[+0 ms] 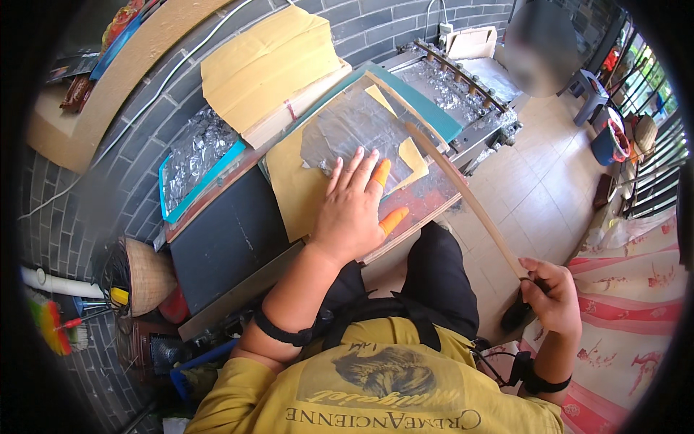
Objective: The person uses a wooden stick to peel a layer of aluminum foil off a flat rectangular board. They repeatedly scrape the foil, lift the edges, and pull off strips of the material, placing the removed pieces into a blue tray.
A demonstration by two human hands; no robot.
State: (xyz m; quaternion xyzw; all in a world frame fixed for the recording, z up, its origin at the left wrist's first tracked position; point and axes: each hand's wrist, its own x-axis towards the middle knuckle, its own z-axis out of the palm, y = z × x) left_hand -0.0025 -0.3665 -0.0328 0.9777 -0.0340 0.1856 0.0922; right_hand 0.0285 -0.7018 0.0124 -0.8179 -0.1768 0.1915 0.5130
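My left hand (345, 211) lies flat with fingers spread, orange covers on its thumb and index finger. Its fingertips rest at the near edge of a thin grey, foil-like sheet (347, 134), which lies over yellow paper (293, 192) on the worktable. Off to the right, my right hand (553, 295) is closed around the near end of a long, thin wooden stick (473, 202). The stick slants up and left, its far tip by the right side of the grey sheet. Whether that tip touches the sheet, I cannot tell.
A stack of yellow paper (267, 65) stands behind the worktable's left part. Left of it is a blue-rimmed tray (168, 210) of crumpled foil, and nearer a black board (228, 228). A teal board (442, 121) lies beyond the sheet. A pink-patterned cloth (629, 318) hangs at right.
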